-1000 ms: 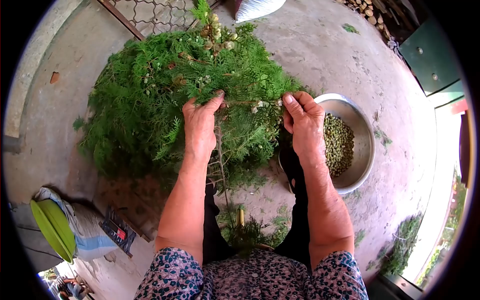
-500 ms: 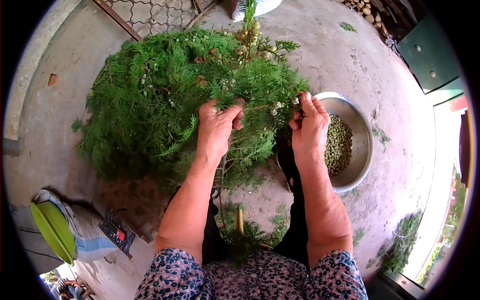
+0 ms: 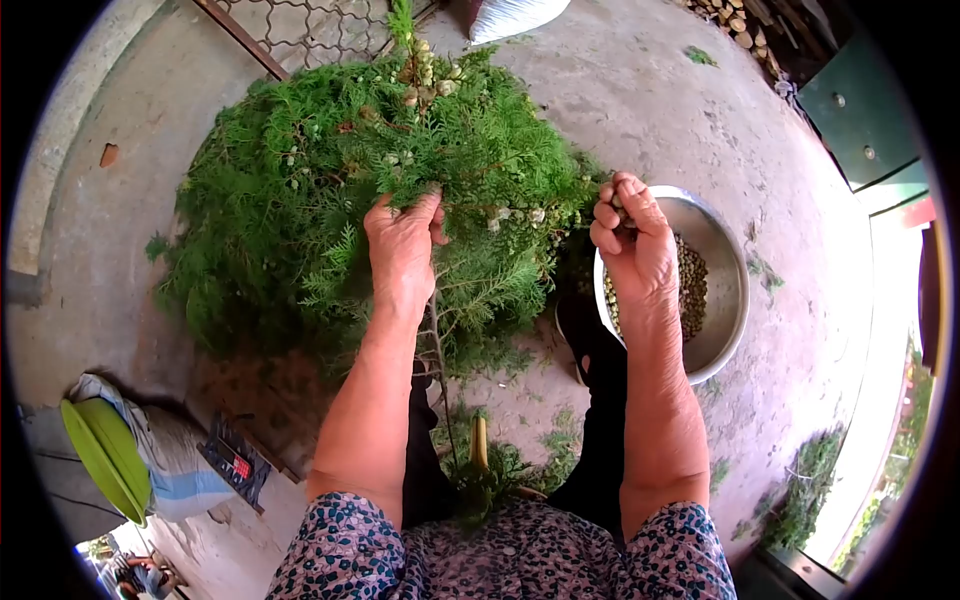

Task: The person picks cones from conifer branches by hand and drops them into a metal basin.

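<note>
My left hand (image 3: 402,250) is closed on a green branch (image 3: 436,330) whose bare stem hangs down toward my lap. Pale seed cones (image 3: 503,214) sit on its twigs right of that hand, and more cones show at the top. Behind lies a large heap of leafy branches (image 3: 270,200). My right hand (image 3: 635,225) is curled around small round cones, partly visible between its fingers, over the left rim of a metal bowl (image 3: 728,300). Inside the bowl are many small green cones (image 3: 692,290), partly hidden by my wrist.
A green basin (image 3: 105,460) leans by a grey and blue sack (image 3: 185,470) at the lower left. A white sack (image 3: 515,18) and metal grating (image 3: 300,30) are at the top. Firewood (image 3: 735,25) and a green cabinet (image 3: 865,110) stand at the upper right.
My right hand has moved off the twig, rightward to the bowl's edge, with cones in its fingers. My left hand and the branch first shifted right, then back left.
</note>
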`<action>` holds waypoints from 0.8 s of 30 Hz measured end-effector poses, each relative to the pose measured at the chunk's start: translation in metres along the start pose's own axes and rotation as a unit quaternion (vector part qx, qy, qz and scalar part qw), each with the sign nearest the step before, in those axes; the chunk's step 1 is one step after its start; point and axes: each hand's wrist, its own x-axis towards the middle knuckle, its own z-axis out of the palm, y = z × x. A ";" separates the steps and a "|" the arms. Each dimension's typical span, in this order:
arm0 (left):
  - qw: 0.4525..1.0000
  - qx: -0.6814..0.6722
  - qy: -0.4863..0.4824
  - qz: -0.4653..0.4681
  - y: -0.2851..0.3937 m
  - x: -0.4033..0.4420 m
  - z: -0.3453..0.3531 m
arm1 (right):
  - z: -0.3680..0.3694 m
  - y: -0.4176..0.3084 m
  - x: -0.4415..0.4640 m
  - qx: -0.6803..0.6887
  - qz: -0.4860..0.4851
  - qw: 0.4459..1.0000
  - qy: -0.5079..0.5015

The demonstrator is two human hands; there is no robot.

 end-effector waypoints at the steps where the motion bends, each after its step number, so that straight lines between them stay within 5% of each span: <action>1: 1.000 0.000 0.000 0.000 0.001 0.000 0.000 | 0.000 0.001 -0.001 0.000 0.000 1.000 0.000; 5: 1.000 0.005 -0.002 0.006 0.003 0.000 0.000 | 0.013 0.009 -0.011 -0.044 -0.004 0.999 0.020; 8: 1.000 0.011 0.001 0.010 0.002 0.000 0.002 | 0.023 0.017 -0.015 -0.286 -0.064 0.956 0.014; 9: 1.000 0.015 0.003 0.011 0.002 0.000 0.003 | 0.029 0.021 -0.019 -0.388 -0.092 0.916 0.027; 11: 1.000 0.017 -0.003 0.012 0.000 -0.001 0.003 | 0.017 0.036 -0.013 -0.550 -0.298 0.778 -0.052; 12: 1.000 0.019 -0.009 0.012 -0.001 -0.001 0.003 | 0.031 0.036 -0.021 -0.579 -0.268 0.770 -0.011; 19: 1.000 0.027 -0.006 -0.013 -0.002 -0.004 0.004 | 0.030 0.040 -0.017 -0.650 -0.296 0.698 0.049; 23: 0.999 0.033 -0.026 -0.020 0.000 -0.002 0.001 | 0.022 0.038 -0.012 -0.661 -0.286 0.694 0.018; 24: 0.999 0.029 -0.035 -0.021 -0.001 -0.002 0.000 | 0.019 0.040 -0.011 -0.625 -0.267 0.733 0.036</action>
